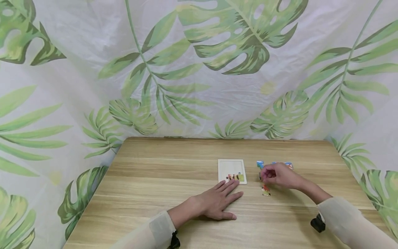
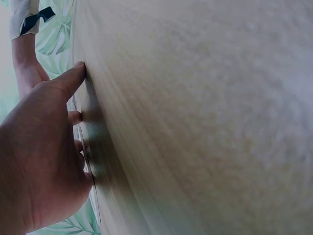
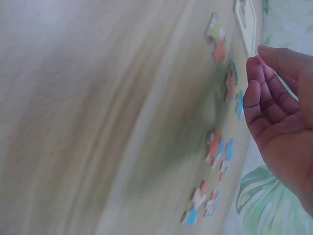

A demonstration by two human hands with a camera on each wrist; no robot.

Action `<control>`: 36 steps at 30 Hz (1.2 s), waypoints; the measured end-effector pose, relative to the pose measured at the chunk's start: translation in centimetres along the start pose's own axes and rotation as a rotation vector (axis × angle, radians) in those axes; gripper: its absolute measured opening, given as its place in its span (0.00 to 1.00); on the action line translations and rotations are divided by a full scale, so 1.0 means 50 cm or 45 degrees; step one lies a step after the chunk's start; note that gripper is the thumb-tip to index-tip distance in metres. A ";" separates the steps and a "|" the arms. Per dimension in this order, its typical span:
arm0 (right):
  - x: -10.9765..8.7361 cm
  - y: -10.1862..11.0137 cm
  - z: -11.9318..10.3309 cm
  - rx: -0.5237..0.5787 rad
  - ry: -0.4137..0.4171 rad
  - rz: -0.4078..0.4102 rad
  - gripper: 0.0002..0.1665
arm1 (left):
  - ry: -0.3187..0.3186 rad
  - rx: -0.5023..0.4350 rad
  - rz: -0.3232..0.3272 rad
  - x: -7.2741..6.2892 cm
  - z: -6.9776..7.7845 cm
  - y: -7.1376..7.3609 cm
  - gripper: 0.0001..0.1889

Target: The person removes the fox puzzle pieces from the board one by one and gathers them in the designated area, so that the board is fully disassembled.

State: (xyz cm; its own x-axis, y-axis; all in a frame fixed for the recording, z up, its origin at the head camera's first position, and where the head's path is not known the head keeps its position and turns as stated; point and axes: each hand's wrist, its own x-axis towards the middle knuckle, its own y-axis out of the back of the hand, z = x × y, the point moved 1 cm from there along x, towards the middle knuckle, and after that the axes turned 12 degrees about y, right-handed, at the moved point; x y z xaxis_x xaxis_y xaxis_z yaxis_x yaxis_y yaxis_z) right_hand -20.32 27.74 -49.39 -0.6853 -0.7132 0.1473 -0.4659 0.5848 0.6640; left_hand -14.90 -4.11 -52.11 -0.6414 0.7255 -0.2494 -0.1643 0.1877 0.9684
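My left hand point(image 1: 219, 200) lies with outstretched fingers on the wooden table, its fingertips at the near edge of a white puzzle board point(image 1: 231, 167). Joined puzzle pieces point(image 1: 236, 177) with red, yellow and green parts sit in the board's near right corner. To the right of the board, my right hand point(image 1: 281, 175) hovers over loose puzzle pieces, its fingers loosely bent and thumb near the fingertips; nothing shows between them. Below that hand lies a red and green piece point(image 3: 215, 39), with an orange and green piece point(image 3: 230, 81) beside it. The left fingertips are partly hidden in the left wrist view.
More loose pieces lie right of the board: a blue one point(image 1: 260, 163) beyond the right hand, others point(image 1: 289, 165) partly behind it, and several in the right wrist view, including a red and blue piece point(image 3: 214, 147). A leaf-patterned cloth point(image 1: 186, 69) hangs behind the table point(image 1: 155, 173).
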 end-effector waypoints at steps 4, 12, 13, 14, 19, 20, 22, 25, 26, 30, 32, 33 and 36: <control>0.024 -0.002 -0.002 -0.012 -0.008 -0.004 0.04 | -0.004 -0.003 0.003 0.001 0.001 0.001 0.44; 0.067 -0.005 0.009 -0.024 -0.028 0.002 0.03 | -0.008 0.024 0.026 -0.001 0.005 0.009 0.44; 0.071 -0.005 0.009 -0.021 -0.035 0.000 0.03 | -0.011 0.024 0.030 0.000 0.007 0.011 0.43; 0.075 -0.006 0.009 -0.018 -0.041 0.000 0.03 | -0.014 0.022 0.034 0.001 0.009 0.011 0.43; 0.102 -0.011 0.008 0.023 -0.021 -0.002 0.03 | -0.025 0.018 0.069 0.009 0.021 0.014 0.40; 0.108 -0.013 0.008 0.029 -0.010 -0.007 0.03 | -0.024 0.026 0.074 0.011 0.024 0.014 0.39; 0.121 -0.017 0.008 0.023 0.016 -0.021 0.03 | -0.018 0.048 0.086 0.015 0.030 0.014 0.39; 0.140 -0.024 0.006 0.005 0.055 -0.045 0.03 | -0.005 0.093 0.110 0.020 0.038 0.013 0.38; 0.146 -0.026 0.006 0.001 0.069 -0.054 0.03 | -0.002 0.103 0.115 0.022 0.040 0.013 0.38; 0.164 -0.036 0.005 -0.006 0.091 -0.072 0.03 | 0.003 0.126 0.118 0.028 0.046 0.012 0.38; 0.172 -0.042 0.007 -0.012 0.100 -0.082 0.03 | 0.005 0.125 0.107 0.029 0.047 0.011 0.39; 0.176 -0.045 0.008 -0.015 0.102 -0.087 0.03 | 0.007 0.124 0.102 0.030 0.048 0.011 0.39; 0.188 -0.053 0.010 -0.020 0.119 -0.103 0.03 | 0.017 0.128 0.101 0.032 0.050 0.010 0.39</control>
State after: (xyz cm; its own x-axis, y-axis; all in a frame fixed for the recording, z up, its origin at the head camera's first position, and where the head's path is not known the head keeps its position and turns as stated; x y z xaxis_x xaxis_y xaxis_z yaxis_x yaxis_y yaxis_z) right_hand -25.79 19.68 -50.14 -0.5900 -0.7914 0.1601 -0.5086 0.5182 0.6876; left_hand -14.14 -1.21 -52.03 -0.6593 0.7321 -0.1713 -0.0369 0.1961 0.9799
